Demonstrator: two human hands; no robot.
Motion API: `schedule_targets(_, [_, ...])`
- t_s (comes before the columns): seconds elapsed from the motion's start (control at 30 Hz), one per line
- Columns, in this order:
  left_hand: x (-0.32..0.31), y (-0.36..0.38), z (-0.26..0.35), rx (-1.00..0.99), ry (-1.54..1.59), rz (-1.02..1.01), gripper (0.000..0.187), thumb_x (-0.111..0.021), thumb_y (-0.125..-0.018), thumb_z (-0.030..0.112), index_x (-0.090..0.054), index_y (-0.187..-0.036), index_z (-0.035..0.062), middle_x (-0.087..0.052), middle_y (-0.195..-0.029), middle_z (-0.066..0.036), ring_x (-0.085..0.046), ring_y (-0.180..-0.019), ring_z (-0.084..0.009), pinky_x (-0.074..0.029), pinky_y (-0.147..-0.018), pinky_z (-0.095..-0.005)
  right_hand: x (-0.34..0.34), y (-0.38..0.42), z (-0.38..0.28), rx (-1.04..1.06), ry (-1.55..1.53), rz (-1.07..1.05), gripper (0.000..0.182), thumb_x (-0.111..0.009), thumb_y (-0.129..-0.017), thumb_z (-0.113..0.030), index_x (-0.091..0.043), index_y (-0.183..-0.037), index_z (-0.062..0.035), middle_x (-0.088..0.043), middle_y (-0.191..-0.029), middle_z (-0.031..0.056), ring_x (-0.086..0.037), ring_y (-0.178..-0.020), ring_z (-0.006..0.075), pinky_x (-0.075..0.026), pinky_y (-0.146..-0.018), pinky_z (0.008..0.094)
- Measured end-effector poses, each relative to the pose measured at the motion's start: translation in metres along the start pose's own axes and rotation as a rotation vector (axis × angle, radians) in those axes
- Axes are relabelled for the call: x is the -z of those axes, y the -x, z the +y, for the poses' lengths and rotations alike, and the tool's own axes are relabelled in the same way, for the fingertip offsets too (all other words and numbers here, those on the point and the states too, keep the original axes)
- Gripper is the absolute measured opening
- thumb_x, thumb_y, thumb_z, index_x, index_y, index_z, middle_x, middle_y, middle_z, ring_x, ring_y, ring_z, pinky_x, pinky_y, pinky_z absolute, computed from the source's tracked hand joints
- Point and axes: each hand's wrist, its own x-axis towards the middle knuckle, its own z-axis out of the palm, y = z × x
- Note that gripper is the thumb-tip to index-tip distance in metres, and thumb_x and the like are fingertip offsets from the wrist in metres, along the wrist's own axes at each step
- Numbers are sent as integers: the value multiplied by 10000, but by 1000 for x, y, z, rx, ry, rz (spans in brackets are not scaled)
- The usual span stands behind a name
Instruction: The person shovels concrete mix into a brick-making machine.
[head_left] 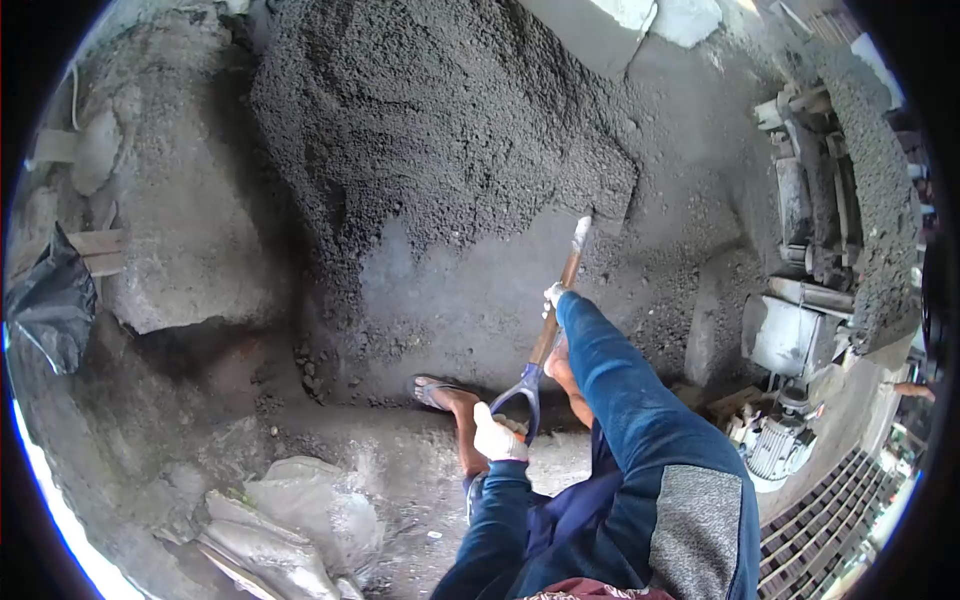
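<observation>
A shovel (pixel 545 340) with a wooden shaft and a dark D-shaped grip slants away from me in the head view. My left hand (pixel 498 435), in a white glove, is closed around the D-grip close to my body. Farther up, my right hand (pixel 556 296), also in a pale glove, wraps round the shaft. The shovel's blade lies at the right edge of a big heap of dark grey, grainy mix (pixel 440 120), with mix covering it. Below the heap, a smooth scraped patch of floor (pixel 440 285) shows.
My sandalled foot (pixel 435 392) stands beside a raised ledge. A concrete block (pixel 200 220) rises at left, near a black plastic sheet (pixel 55 300). Crumpled sacks (pixel 300 510) lie lower left. An electric motor (pixel 780 445) and dusty machinery (pixel 800 330) stand at right.
</observation>
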Motion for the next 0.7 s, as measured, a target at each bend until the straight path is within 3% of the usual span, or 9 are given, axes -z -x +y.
schedule_targets(0.1, [40,-5,0,27,-6,9,526,-606,-941,538,-462,-654,121,-416,-523,-41,-465,-415,-221,-425,-427,-385,0,11,25,68,-86,49,26,-529,-958,-131,-510,-962,-147,-489,-639,34,-505,-501,209,-465,-449,440])
schedule_targets(0.23, [92,33,30,153,62,-307,574,-510,-914,681,-425,-615,197,-412,-518,18,-398,-453,-166,-355,-459,-330,-17,147,12,121,-163,-6,30,-544,-963,-138,-517,-957,-127,-503,-646,41,-519,-494,202,-466,-430,412])
schedule_targets(0.43, [89,129,68,25,91,-336,639,-475,-895,730,-458,-604,161,-507,-526,-40,-449,-446,-210,-380,-431,-376,-50,346,-69,262,-250,36,148,-654,-902,-56,-513,-925,-92,-534,-677,61,-546,-500,204,-477,-443,414])
schedule_targets(0.5, [92,127,86,-31,76,-605,631,-455,-917,703,-603,-768,108,-622,-687,-83,-563,-562,-245,-484,-530,-403,-56,395,-98,374,-316,-88,186,-663,-895,-48,-491,-942,-101,-525,-694,57,-525,-490,198,-475,-445,404])
schedule_targets(0.53, [52,165,98,-121,99,-452,649,-445,-942,664,-643,-1050,55,-659,-882,-108,-630,-731,-248,-547,-698,-410,-59,439,-120,458,-374,-131,212,-668,-890,-43,-479,-954,-112,-524,-708,54,-522,-493,197,-476,-448,399])
schedule_targets(0.57, [48,168,113,-126,87,-565,714,-456,-946,647,-566,-1278,25,-636,-1016,-107,-631,-853,-216,-533,-801,-387,-62,489,-141,537,-427,-175,238,-674,-885,-39,-466,-965,-122,-522,-722,51,-518,-496,195,-477,-451,395])
schedule_targets(0.6, [33,158,120,-538,-27,-401,659,-468,-946,636,-594,-1179,33,-630,-931,-94,-617,-784,-203,-522,-748,-374,-62,521,-161,602,-468,-214,253,-679,-882,-48,-457,-973,-129,-518,-730,46,-518,-509,192,-479,-461,399])
schedule_targets(0.67, [1,148,158,-816,-67,-362,551,-487,-956,599,-607,-983,61,-594,-761,-65,-568,-648,-179,-484,-647,-343,-57,581,-205,708,-555,-304,277,-701,-859,-56,-458,-967,-130,-517,-737,38,-536,-550,195,-490,-496,413])
schedule_targets(0.7, [-26,185,179,-766,-44,-501,506,-491,-964,570,-579,-902,75,-567,-694,-54,-535,-595,-169,-455,-604,-322,-53,608,-229,748,-602,-357,285,-719,-838,-54,-468,-953,-125,-522,-736,35,-554,-577,201,-499,-521,423])
